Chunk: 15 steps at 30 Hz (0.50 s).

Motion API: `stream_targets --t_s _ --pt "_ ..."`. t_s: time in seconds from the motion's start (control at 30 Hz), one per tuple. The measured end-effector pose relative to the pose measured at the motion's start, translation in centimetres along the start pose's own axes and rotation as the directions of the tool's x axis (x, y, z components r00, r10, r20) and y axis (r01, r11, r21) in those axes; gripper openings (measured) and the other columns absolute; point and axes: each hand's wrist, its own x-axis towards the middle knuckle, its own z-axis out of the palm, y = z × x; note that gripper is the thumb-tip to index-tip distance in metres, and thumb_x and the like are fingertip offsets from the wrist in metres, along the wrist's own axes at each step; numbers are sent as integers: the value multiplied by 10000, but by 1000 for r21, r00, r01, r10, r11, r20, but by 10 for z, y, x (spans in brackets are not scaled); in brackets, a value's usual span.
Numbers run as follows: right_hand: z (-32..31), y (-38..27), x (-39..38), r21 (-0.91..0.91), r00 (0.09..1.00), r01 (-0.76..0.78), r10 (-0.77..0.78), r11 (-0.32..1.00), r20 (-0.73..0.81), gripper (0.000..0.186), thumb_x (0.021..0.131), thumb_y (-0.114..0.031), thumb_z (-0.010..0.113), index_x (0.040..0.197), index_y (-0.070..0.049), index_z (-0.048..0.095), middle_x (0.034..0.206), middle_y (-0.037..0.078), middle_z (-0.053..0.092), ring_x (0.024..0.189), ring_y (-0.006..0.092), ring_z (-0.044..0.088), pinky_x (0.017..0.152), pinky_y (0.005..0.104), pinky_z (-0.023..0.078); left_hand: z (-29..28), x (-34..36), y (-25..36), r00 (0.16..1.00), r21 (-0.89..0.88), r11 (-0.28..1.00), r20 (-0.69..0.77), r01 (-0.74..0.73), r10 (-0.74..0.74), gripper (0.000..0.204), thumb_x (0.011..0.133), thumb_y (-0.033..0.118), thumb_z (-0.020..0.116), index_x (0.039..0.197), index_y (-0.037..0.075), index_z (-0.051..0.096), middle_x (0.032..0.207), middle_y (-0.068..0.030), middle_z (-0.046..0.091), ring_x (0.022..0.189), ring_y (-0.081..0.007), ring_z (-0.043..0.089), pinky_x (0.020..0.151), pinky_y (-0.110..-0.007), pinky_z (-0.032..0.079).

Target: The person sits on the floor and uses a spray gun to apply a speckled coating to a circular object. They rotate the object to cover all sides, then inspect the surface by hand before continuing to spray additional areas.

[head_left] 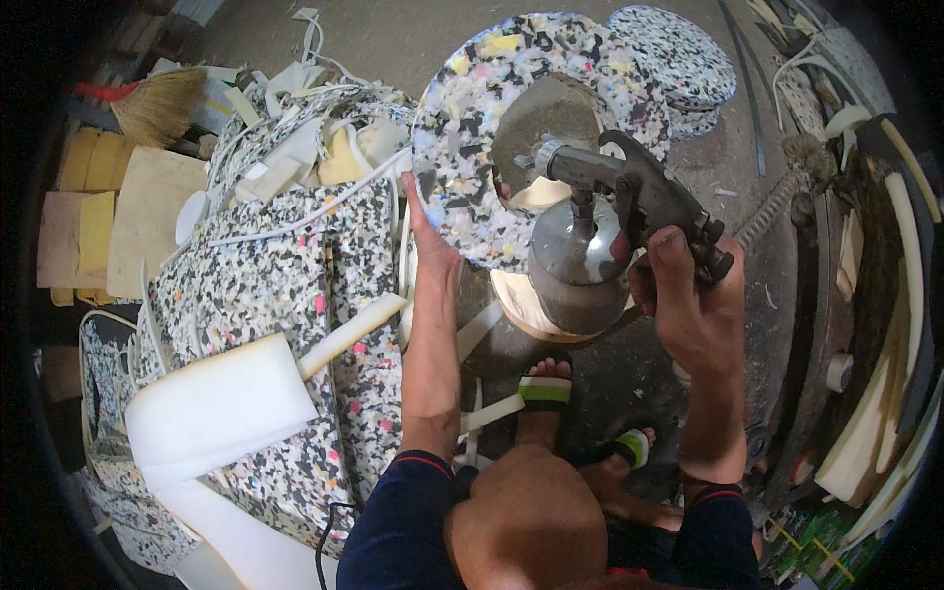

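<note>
My left hand (429,231) holds a round slab of speckled foam with a central hole (452,128) upright by its left edge, its fingers partly hidden behind it. My right hand (688,300) is closed round a dark metal spray gun (654,197) with a silver cup (578,285) underneath. The gun's nozzle (551,157) points left, in front of the hole. Below, a pale round piece (516,310) shows behind the cup. A coiled hose (762,211) runs to the right of the gun.
Stacked speckled foam blocks (251,285), white offcuts (216,403) and a straw broom (157,108) crowd the left. Round foam pads (678,54) lie at the back on the concrete floor (413,39). Long foam strips (865,374) line the right. My sandalled feet (544,388) are below.
</note>
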Motion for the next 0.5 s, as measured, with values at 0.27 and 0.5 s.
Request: stream_targets --t_s 0.27,0.5 --pt "0 -5 5 116 984 -139 151 983 -99 492 1037 -465 502 1098 -10 680 788 49 690 524 75 533 447 227 378 -10 -4 1 999 57 998 -7 35 -34 805 956 692 388 1429 42 421 1217 -207 604 966 -385 635 795 -556 544" --pt "-8 -8 15 171 965 -181 208 969 -162 530 1043 -493 465 1113 -10 671 819 64 692 515 83 527 452 226 386 -11 -5 -5 998 35 999 -58 -26 28 726 947 578 369 1327 -21 525 1078 -240 668 855 -418 691 762 -517 572"
